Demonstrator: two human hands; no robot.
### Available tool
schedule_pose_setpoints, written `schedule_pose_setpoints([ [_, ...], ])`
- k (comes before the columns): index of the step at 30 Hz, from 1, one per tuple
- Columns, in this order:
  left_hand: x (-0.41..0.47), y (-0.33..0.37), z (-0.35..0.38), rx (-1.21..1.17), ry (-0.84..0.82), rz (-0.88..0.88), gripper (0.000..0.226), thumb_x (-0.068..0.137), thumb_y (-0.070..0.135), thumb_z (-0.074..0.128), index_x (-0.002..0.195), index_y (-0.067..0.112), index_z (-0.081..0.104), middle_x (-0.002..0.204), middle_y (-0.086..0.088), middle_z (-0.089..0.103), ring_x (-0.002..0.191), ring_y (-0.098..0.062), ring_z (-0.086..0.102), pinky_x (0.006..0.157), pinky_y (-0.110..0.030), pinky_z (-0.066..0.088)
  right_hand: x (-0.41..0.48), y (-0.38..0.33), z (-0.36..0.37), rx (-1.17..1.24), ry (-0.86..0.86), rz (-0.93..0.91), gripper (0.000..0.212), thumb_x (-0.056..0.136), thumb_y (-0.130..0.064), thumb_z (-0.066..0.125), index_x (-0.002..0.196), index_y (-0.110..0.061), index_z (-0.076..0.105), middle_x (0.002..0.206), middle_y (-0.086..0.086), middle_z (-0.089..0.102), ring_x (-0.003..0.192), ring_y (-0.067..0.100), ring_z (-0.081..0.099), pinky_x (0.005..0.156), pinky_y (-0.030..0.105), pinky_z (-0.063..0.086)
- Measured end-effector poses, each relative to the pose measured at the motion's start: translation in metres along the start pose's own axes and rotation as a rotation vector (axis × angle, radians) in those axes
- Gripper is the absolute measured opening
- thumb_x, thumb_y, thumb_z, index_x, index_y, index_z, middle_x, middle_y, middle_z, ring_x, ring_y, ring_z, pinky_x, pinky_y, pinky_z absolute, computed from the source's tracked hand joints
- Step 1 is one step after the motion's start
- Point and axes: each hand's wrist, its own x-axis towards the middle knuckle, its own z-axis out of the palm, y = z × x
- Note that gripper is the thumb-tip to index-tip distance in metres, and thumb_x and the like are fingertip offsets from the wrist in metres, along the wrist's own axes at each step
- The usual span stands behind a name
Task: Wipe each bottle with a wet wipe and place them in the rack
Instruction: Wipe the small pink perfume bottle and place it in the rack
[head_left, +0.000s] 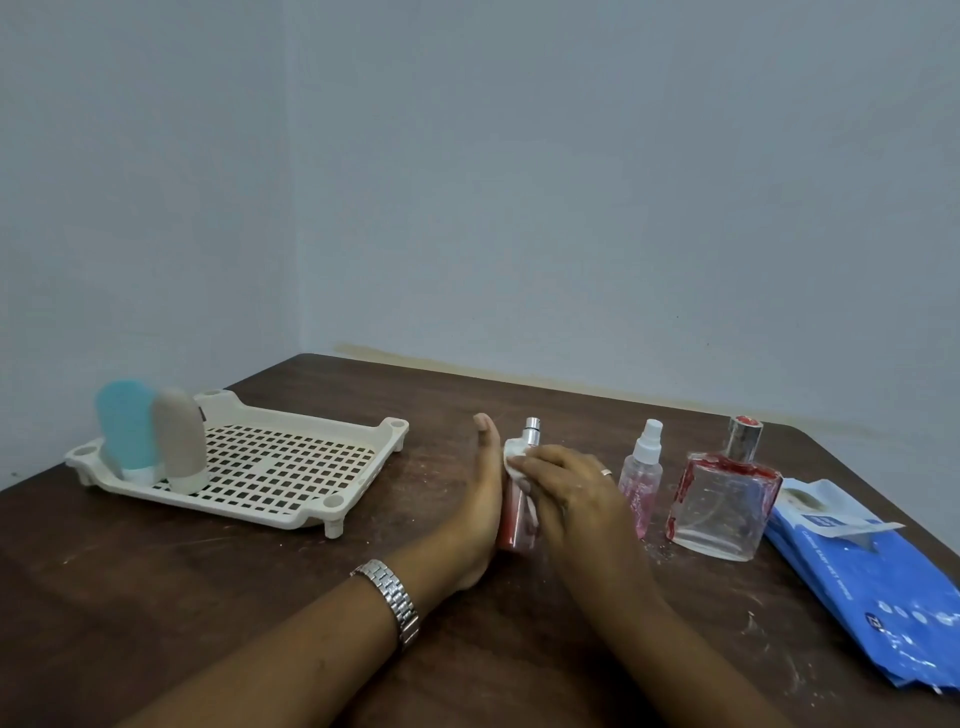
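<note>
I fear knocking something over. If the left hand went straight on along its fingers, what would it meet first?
Probably nothing: the left hand points over bare table toward its far edge, passing right of the rack.

Plain indoor room: bare bluish wall (571, 182), scuffed brown table (156, 597).

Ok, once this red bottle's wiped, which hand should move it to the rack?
Likely left. The left hand lies flat against the red bottle, on the side toward the rack, holding nothing. The right hand pinches the wet wipe on the bottle's other side.
</note>
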Motion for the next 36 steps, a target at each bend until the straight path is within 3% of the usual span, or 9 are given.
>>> schedule_pose_setpoints([
  [5, -0.001, 0.004, -0.003, -0.043, 0.007, 0.025, 0.095, 0.057, 0.085, 0.017, 0.111, 0.021, 0.063, 0.108, -0.011, 0.071, 0.105, -0.024, 0.066, 0.096, -0.047, 0.050, 0.000, -0.005, 0.003, -0.194, -0.066, -0.097, 0.031, 0.082, -0.009, 0.061, 0.113, -0.014, 0.066, 0.115, 0.000, 0.064, 0.101, 0.016, 0.056, 0.082, 0.024, 0.048],
  [10, 0.005, 0.007, -0.010, -0.147, 0.048, 0.032, 0.093, 0.075, 0.081, 0.005, 0.105, 0.010, 0.055, 0.084, -0.007, 0.061, 0.076, -0.017, 0.062, 0.065, -0.026, 0.051, -0.002, 0.001, 0.004, -0.161, -0.168, -0.153, 0.027, 0.078, -0.007, 0.065, 0.101, -0.018, 0.072, 0.104, -0.006, 0.069, 0.091, 0.014, 0.058, 0.078, 0.020, 0.047],
  [13, 0.006, 0.009, -0.013, -0.181, 0.040, 0.032, 0.095, 0.077, 0.082, 0.004, 0.117, 0.008, 0.049, 0.087, -0.005, 0.049, 0.069, -0.011, 0.050, 0.050, -0.017, 0.045, -0.004, 0.003, 0.002, -0.147, -0.243, -0.187, 0.026, 0.075, -0.003, 0.072, 0.095, -0.020, 0.073, 0.099, -0.009, 0.069, 0.088, 0.013, 0.057, 0.073, 0.024, 0.052],
  [17, 0.002, 0.004, -0.012, -0.189, -0.127, 0.084, 0.103, 0.068, 0.083, 0.010, 0.143, 0.017, 0.036, 0.098, -0.007, 0.067, 0.086, -0.008, 0.068, 0.063, -0.028, 0.054, 0.000, 0.002, -0.002, -0.148, -0.128, -0.175, 0.020, 0.076, -0.010, 0.063, 0.094, -0.014, 0.072, 0.098, -0.003, 0.068, 0.089, 0.016, 0.058, 0.076, 0.020, 0.047],
  [21, -0.002, 0.004, -0.006, -0.163, -0.230, 0.076, 0.094, 0.069, 0.080, 0.010, 0.137, 0.025, 0.043, 0.122, -0.007, 0.065, 0.113, -0.021, 0.062, 0.090, -0.038, 0.053, 0.004, 0.010, -0.007, -0.085, -0.038, -0.062, 0.029, 0.084, -0.015, 0.045, 0.103, -0.014, 0.067, 0.107, 0.000, 0.064, 0.098, 0.015, 0.056, 0.086, 0.022, 0.045],
  [26, 0.002, 0.002, -0.007, -0.211, -0.208, 0.077, 0.096, 0.068, 0.081, 0.015, 0.137, 0.022, 0.045, 0.129, -0.009, 0.061, 0.121, -0.022, 0.057, 0.103, -0.042, 0.044, 0.004, 0.013, -0.005, -0.121, -0.008, -0.108, 0.026, 0.081, -0.005, 0.057, 0.103, -0.010, 0.069, 0.111, 0.003, 0.066, 0.103, 0.012, 0.053, 0.092, 0.020, 0.039],
  [28, 0.005, 0.004, -0.010, -0.223, -0.170, 0.092, 0.096, 0.071, 0.082, 0.015, 0.140, 0.022, 0.043, 0.125, -0.011, 0.062, 0.114, -0.022, 0.060, 0.097, -0.039, 0.048, 0.001, 0.008, -0.003, -0.130, -0.072, -0.158, 0.023, 0.081, -0.010, 0.059, 0.100, -0.011, 0.070, 0.106, 0.001, 0.067, 0.094, 0.017, 0.059, 0.084, 0.021, 0.046],
  [32, 0.009, 0.004, -0.014, -0.189, -0.021, 0.087, 0.057, 0.097, 0.056, 0.024, 0.128, 0.020, 0.055, 0.094, -0.004, 0.064, 0.077, -0.011, 0.060, 0.057, -0.020, 0.049, -0.002, 0.000, 0.003, -0.209, -0.210, -0.210, 0.026, 0.071, -0.003, 0.073, 0.093, -0.016, 0.072, 0.095, -0.004, 0.066, 0.084, 0.015, 0.059, 0.074, 0.022, 0.049],
  [36, 0.007, 0.005, -0.014, -0.072, 0.074, 0.136, 0.029, 0.102, 0.027, 0.037, 0.108, 0.013, 0.062, 0.084, -0.003, 0.065, 0.065, -0.010, 0.057, 0.055, -0.023, 0.045, -0.001, 0.004, -0.002, -0.185, -0.258, -0.185, 0.023, 0.076, -0.001, 0.069, 0.092, -0.016, 0.071, 0.094, -0.005, 0.064, 0.084, 0.012, 0.055, 0.075, 0.019, 0.045],
])
